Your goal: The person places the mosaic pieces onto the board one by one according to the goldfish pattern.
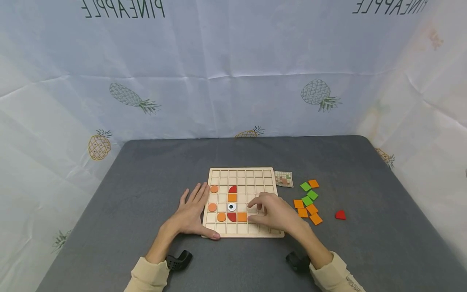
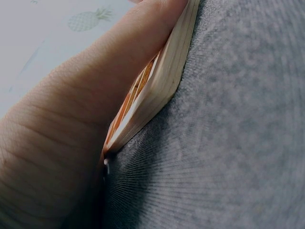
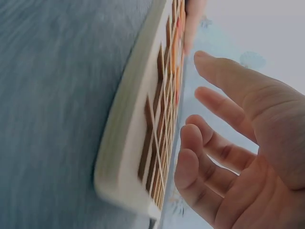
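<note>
A wooden grid board (image 1: 257, 230) lies on the grey table. My left hand (image 1: 191, 215) rests along its left edge, fingers straight and spread, thumb on the near left corner. Over the right half hovers my right hand (image 1: 271, 211), thumb and index finger apart, nothing between them. Its thumb tip is beside an orange square (image 1: 242, 217) in the grid. Left of that square come a red quarter-round piece (image 1: 232, 217) and an orange disc (image 1: 221, 217). Above them sit a round eye piece (image 1: 231, 207), another orange square (image 1: 232, 197) and a red piece (image 1: 232, 189). Two more orange discs (image 1: 212, 207) lie near the left edge.
Right of the board lie several loose orange squares (image 1: 315, 219) and green squares (image 1: 305, 186), with a red piece (image 1: 340, 215) farther right. A small printed card (image 1: 283, 179) is by the board's far right corner. A pineapple-print cloth (image 1: 233, 48) hangs behind the table.
</note>
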`<state>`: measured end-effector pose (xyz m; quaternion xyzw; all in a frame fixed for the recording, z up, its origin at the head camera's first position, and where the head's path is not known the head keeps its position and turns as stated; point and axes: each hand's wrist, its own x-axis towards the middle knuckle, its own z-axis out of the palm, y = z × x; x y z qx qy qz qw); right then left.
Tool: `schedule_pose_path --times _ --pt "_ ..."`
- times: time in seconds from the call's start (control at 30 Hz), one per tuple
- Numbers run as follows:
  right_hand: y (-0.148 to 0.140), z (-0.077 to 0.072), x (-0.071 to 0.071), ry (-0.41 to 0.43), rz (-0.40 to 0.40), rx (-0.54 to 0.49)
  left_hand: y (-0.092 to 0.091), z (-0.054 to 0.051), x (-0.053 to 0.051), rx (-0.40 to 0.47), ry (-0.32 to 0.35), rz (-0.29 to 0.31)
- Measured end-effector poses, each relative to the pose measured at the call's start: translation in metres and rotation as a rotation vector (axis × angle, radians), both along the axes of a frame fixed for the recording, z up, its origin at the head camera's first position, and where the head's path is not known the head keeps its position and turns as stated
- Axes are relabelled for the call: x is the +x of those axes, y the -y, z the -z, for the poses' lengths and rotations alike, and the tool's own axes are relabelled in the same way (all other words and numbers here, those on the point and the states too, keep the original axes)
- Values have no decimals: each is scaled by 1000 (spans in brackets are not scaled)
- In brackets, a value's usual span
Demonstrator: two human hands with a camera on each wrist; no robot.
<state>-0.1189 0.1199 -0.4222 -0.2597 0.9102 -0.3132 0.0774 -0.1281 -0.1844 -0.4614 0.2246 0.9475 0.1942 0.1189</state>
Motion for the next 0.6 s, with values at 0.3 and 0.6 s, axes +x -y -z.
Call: schedule_pose_path --times 0.3,0.6 --pt "-42 -9 3 -55 79 12 1 -3 0 0 -13 1" --pt "-74 -6 9 -90 201 98 0 0 1 1 -4 -1"
